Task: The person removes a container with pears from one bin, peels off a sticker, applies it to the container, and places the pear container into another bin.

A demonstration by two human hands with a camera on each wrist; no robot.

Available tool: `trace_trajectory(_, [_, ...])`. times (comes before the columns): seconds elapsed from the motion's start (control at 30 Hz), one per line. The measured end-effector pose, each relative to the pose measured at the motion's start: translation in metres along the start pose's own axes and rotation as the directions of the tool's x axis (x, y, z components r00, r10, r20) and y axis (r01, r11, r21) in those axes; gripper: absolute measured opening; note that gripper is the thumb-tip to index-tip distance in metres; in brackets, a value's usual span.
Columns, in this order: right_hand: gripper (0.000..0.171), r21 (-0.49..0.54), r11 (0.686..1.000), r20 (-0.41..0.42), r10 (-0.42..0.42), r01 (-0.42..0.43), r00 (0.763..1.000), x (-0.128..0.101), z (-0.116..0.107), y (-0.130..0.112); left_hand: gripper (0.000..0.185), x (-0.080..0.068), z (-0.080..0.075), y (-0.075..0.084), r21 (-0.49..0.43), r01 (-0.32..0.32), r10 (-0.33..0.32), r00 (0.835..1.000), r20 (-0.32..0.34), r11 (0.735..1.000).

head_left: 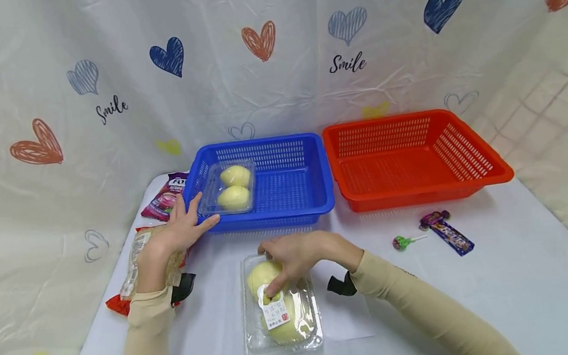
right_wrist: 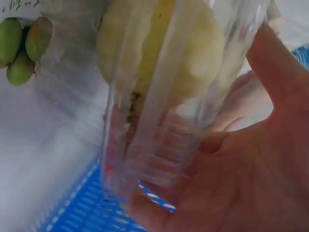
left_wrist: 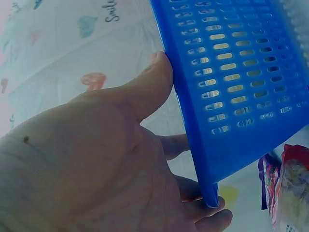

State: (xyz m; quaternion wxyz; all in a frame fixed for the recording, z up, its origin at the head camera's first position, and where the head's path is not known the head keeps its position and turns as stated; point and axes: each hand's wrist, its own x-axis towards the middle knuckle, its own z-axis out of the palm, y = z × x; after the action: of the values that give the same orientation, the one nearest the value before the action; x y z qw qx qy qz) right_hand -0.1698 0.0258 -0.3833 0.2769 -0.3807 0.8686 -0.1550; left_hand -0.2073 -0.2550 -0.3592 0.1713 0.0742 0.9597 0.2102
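My right hand [head_left: 291,258] grips the far end of a clear plastic box of fruit [head_left: 303,311], thumb over the lid near a white label [head_left: 277,313]. Inside it are large pale yellow fruits [right_wrist: 198,48], whose kind I cannot tell. The box lies lengthwise in front of the blue basket [head_left: 287,214]. With its fingers spread, my left hand [head_left: 174,232] rests at that basket's near left corner; in the left wrist view its thumb [left_wrist: 157,79] touches the rim. A second clear box [head_left: 210,198] with two pale yellow fruits [head_left: 235,197] sits in the basket's left side.
A red basket [head_left: 424,192] stands beside the blue one, to the right. A lollipop [head_left: 402,242], a purple-wrapped candy [head_left: 434,218] and a blue-wrapped bar [head_left: 452,237] lie before it. At left are a purple snack bag [head_left: 164,199] and a red-and-clear food bag [head_left: 134,264].
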Motion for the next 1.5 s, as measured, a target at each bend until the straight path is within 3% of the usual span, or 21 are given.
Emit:
trace_trajectory(0.17, [0.079,0.110,0.992,0.023,-0.064,0.061,0.998,-0.001,-0.004,0.007,0.092,-0.003,0.002,-0.002,-0.014,0.005,-0.005,1.000,-0.001,1.000])
trace_trajectory(0.3, [0.080,0.084,0.988,-0.111,-0.120,0.130,0.987,-0.018,-0.002,0.000,0.090,-0.005,0.003,-0.002,-0.026,0.028,-0.028,0.999,0.018,0.999])
trace_trajectory(0.37, [0.085,0.029,0.987,-0.205,-0.151,0.160,0.967,-0.029,-0.001,-0.007,0.091,-0.006,0.003,-0.002,-0.024,0.036,-0.036,0.999,0.025,0.999])
trace_trajectory(0.5, [0.091,-0.134,0.964,-0.344,-0.264,0.231,0.901,-0.049,0.000,-0.019,0.091,-0.007,-0.002,-0.002,-0.019,0.045,-0.044,0.999,0.027,0.999])
trace_trajectory(0.63, [0.083,-0.293,0.921,-0.477,-0.375,0.259,0.795,-0.069,-0.003,-0.017,0.091,-0.004,-0.007,-0.003,-0.021,0.041,-0.041,0.999,0.027,0.999])
trace_trajectory(0.73, [0.081,-0.353,0.908,-0.620,-0.409,0.227,0.669,-0.089,-0.014,-0.006,0.092,-0.001,-0.007,-0.004,-0.026,0.031,-0.030,0.999,0.030,0.999])
trace_trajectory(0.87, [0.090,-0.365,0.920,-0.785,-0.386,0.141,0.485,-0.122,-0.042,0.017,0.093,-0.004,-0.007,-0.006,-0.027,0.040,-0.039,0.998,0.040,0.999])
trace_trajectory(0.93, [0.095,-0.354,0.933,-0.839,-0.348,0.065,0.418,-0.138,-0.056,0.029,0.092,-0.007,-0.006,-0.009,-0.034,0.045,-0.043,0.998,0.043,0.998])
trace_trajectory(1.03, [0.099,-0.331,0.941,-0.895,-0.288,-0.074,0.341,-0.161,-0.077,0.053,0.092,-0.008,-0.005,-0.010,-0.030,0.046,-0.044,0.998,0.041,0.998])
trace_trajectory(1.1, [0.097,-0.296,0.943,-0.917,-0.235,-0.153,0.322,-0.175,-0.089,0.075,0.092,-0.006,-0.004,-0.009,-0.030,0.040,-0.039,0.998,0.042,0.999])
trace_trajectory(1.17, [0.096,-0.241,0.953,-0.932,-0.174,-0.184,0.317,-0.186,-0.100,0.101,0.092,-0.004,-0.004,-0.008,-0.022,0.037,-0.036,0.998,0.043,0.999])
trace_trajectory(1.23, [0.097,-0.162,0.967,-0.936,-0.086,-0.199,0.342,-0.195,-0.108,0.127,0.091,-0.003,-0.004,-0.006,-0.011,0.035,-0.035,0.998,0.043,0.999])
trace_trajectory(1.3, [0.097,-0.086,0.974,-0.922,0.001,-0.209,0.386,-0.202,-0.113,0.154,0.091,-0.003,-0.003,-0.003,-0.004,0.041,-0.040,0.998,0.044,0.999])
trace_trajectory(1.37, [0.094,-0.031,0.964,-0.888,0.094,-0.262,0.451,-0.210,-0.117,0.176,0.091,-0.003,-0.003,-0.001,0.008,0.043,-0.043,0.998,0.043,0.999])
trace_trajectory(1.5, [0.083,-0.094,0.917,-0.799,0.162,-0.386,0.579,-0.217,-0.127,0.212,0.090,-0.003,-0.002,0.002,0.017,0.046,-0.046,0.998,0.041,0.999])
